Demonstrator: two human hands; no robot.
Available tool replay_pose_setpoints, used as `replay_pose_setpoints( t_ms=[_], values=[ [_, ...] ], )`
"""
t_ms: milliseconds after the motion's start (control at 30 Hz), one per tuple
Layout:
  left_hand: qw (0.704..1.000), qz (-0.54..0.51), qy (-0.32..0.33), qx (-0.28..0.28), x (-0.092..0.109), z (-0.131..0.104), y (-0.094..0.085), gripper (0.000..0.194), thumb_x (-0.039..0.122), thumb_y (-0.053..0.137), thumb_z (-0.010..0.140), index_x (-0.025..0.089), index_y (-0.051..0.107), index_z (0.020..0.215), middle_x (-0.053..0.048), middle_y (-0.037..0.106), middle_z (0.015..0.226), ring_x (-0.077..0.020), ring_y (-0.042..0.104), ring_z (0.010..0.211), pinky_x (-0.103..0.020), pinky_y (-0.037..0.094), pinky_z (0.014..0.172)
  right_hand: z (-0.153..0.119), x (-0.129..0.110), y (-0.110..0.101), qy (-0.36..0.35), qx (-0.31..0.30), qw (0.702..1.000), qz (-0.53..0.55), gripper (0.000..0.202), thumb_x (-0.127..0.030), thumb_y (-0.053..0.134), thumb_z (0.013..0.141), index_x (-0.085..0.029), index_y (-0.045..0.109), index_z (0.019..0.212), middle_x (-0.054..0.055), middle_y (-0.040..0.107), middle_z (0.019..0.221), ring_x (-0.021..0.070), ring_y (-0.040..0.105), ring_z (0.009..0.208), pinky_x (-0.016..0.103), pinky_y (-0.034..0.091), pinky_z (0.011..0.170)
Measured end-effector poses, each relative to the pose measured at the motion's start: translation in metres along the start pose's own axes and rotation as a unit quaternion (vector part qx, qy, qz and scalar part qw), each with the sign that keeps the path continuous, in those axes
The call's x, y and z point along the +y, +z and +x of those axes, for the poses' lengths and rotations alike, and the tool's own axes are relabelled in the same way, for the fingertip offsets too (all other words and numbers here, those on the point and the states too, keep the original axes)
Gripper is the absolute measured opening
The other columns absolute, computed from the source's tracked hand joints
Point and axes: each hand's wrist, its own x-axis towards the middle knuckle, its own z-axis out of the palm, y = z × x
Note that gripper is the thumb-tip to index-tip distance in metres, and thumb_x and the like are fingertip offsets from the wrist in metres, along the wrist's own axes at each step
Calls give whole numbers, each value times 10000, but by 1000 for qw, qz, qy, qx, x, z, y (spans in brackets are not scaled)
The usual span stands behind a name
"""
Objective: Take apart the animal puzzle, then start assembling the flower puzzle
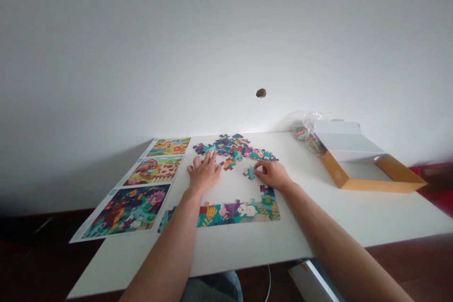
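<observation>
My left hand lies with its fingers spread at the near edge of a heap of loose puzzle pieces, its fingertips at a teal piece. Between thumb and fingers, my right hand pinches a light-blue puzzle piece just above or on the white table. An orange piece lies between the hands. Nearer to me, a joined strip of puzzle with a white animal runs along the table and turns up at its right end, beside my right wrist. My left forearm covers part of the strip.
A sheet with three printed pictures lies on the left of the white table. At the right stands an open orange and white box, with clear plastic bags of pieces behind it. A wall with a hole rises behind.
</observation>
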Motion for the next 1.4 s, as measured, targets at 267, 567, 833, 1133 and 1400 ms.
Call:
replay_pose_setpoints(
  t_ms=[267,567,833,1133,1400],
  values=[
    [998,-8,-15,64,3,-2,-4,489,461,441,906,313,488,1370,-105,517,1382,-365,398,1207,-576,334,959,1,2,0,-1,4,1000,5,201,-352,567,855,-270,693,988,-24,658,696,125,566,620,235,314,579],
    [992,-52,-71,86,-5,3,-3,281,403,551,863,293,681,1088,-110,629,1177,-344,466,1159,-547,381,901,-2,3,-3,-23,-9,999,39,279,-415,636,809,-254,682,1033,-33,638,666,115,550,588,228,306,560],
    [984,-114,-95,103,-10,8,2,381,242,598,814,283,608,1193,-80,672,1092,-298,578,1073,-471,421,895,-3,1,-2,-33,5,997,73,249,-387,587,851,-217,694,998,-31,604,617,108,516,554,225,319,560],
    [890,-357,66,277,-4,11,4,296,125,568,804,201,655,1077,-53,617,1049,-153,654,827,-297,549,810,2,5,4,-45,29,994,92,224,-350,588,856,-212,701,991,-36,567,596,103,476,532,225,307,544],
    [839,-521,113,108,18,0,5,381,235,623,811,175,600,1186,-76,688,1031,-165,664,838,-291,549,762,1,4,5,-49,22,992,119,243,-391,605,852,-219,704,993,-47,534,574,98,463,521,225,297,534]
  ],
)
